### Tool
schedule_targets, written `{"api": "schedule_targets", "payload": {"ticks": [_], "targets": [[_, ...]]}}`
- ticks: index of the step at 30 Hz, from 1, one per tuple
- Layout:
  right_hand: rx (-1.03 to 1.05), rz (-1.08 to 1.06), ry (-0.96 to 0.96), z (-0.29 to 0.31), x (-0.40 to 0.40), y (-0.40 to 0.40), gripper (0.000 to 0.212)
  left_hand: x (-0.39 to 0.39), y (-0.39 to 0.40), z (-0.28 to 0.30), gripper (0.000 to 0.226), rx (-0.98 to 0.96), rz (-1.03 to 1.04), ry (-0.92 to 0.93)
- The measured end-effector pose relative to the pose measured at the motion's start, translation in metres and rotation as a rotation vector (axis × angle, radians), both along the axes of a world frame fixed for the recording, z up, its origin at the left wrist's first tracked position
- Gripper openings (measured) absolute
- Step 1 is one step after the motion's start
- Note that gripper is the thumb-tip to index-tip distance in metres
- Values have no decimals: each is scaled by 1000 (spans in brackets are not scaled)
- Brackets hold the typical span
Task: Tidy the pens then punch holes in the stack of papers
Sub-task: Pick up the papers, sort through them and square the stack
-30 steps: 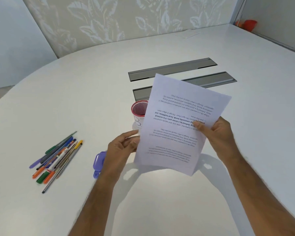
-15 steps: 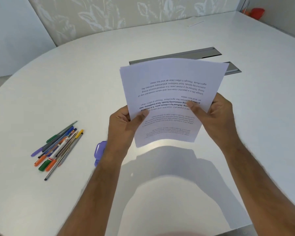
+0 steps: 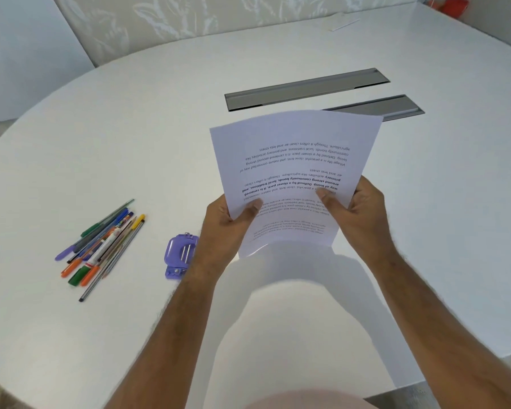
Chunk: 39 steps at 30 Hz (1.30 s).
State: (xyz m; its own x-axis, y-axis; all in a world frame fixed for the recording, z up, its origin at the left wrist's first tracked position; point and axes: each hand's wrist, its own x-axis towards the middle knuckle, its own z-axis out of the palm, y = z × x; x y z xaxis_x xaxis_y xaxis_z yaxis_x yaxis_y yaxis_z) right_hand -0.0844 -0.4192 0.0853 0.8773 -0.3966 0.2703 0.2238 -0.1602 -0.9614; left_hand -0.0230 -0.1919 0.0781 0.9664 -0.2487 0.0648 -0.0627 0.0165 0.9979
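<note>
Both hands up off the table (image 3: 130, 137), left hand (image 3: 223, 231) and right hand (image 3: 357, 211) each pinching a side edge of the paper stack (image 3: 292, 178), printed text upside down to the camera. Loose pens (image 3: 101, 246) lie in a heap toward the table's left edge, purple hole punch (image 3: 180, 256) sits between pens and left wrist, two grey cable slots (image 3: 304, 88) beyond the sheets

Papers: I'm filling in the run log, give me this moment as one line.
left hand: holds papers | right hand: holds papers | pens: loose on table | hole punch: untouched
</note>
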Motion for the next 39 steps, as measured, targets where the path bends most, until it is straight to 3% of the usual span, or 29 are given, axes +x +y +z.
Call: {"api": "schedule_targets", "payload": {"ticks": [21,26,30,35,39], "targets": [[40,67,0,-13,-9,-2,27,-10,8,-5,13,14,22,59],[8,98,72,-14,-12,-15,14,-8,13,-4,19,-174,78,89],[22,80,105,-24,-16,-23,31,-4,15,-1,28,-413,14,96],[335,160,60,-34,-13,-18,45,-3,8,-3,36,-644,-13,170],[622,242,-10,-37,-7,-2,46,-6,1,-5,38,-683,-24,210]]}}
